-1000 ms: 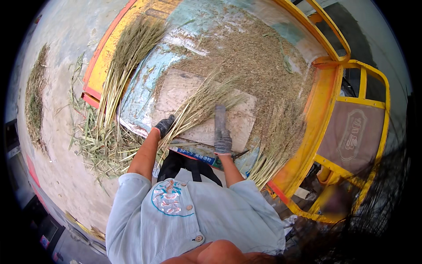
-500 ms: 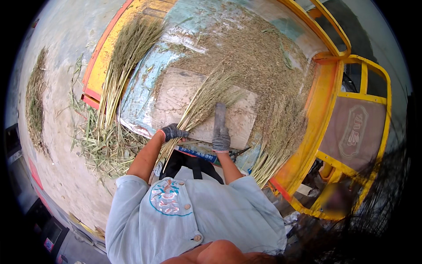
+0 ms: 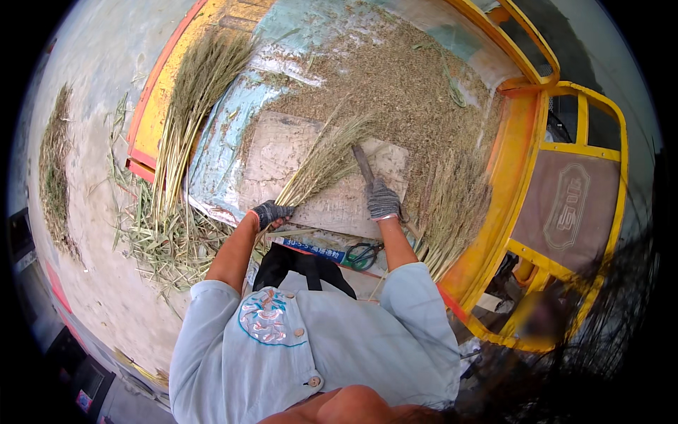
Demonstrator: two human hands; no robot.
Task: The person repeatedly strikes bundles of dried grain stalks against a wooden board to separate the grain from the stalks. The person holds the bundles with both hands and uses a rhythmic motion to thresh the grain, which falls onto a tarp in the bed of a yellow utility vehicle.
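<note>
Swung rightward since the earlier frame, the right hand (image 3: pixel 383 201) grips a dark, slim bat (image 3: pixel 364 165), its tip near feathery seed heads (image 3: pixel 346 134) — contact unclear. The left hand (image 3: pixel 272 213) clasps the stalk bundle (image 3: pixel 316 167) by its straight stems — long axis slanting up-right over a pale, flat wooden board (image 3: pixel 272 152).
</note>
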